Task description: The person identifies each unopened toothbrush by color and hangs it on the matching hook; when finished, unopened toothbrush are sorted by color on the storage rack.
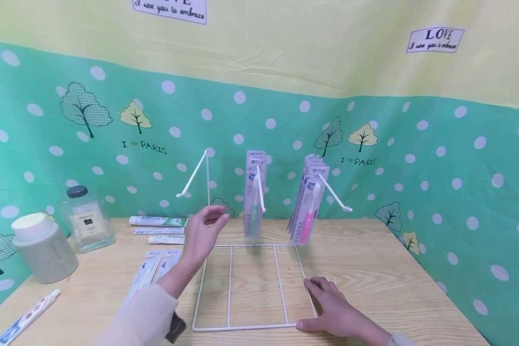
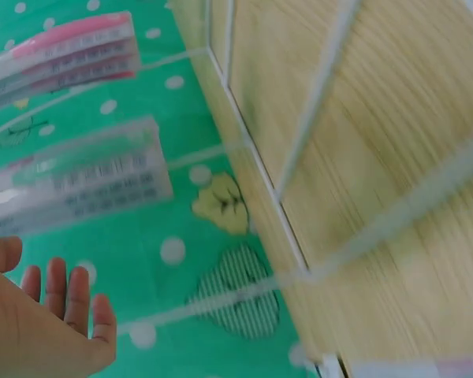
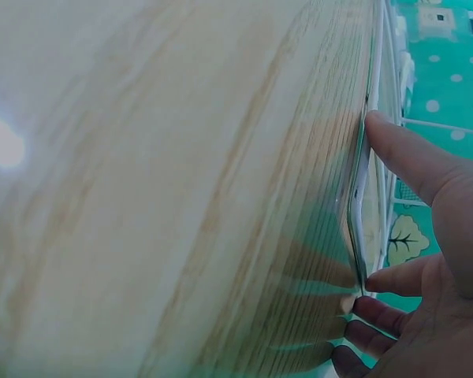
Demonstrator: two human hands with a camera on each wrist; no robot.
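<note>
A white wire display rack (image 1: 230,288) stands on the table, its base flat and several arms rising at the back. Packaged toothbrushes (image 1: 304,211) hang on its right arm, and more toothbrush packs (image 1: 254,192) on the middle one. The left arm (image 1: 193,174) carries nothing. My left hand (image 1: 203,235) is raised in front of the left upright, fingers slightly bent, holding nothing; the left wrist view shows its fingers (image 2: 77,299) apart from the packs. With thumb and forefinger spread wide, my right hand (image 1: 333,310) touches the base's front right corner.
Left of the rack lie toothbrush packs (image 1: 144,274), with toothpaste tubes (image 1: 157,221) behind them. A grey bottle with a white cap (image 1: 45,252) and a clear bottle with a black cap (image 1: 88,223) stand farther left. Another tube (image 1: 26,317) lies near the front left. A patterned cloth hangs behind.
</note>
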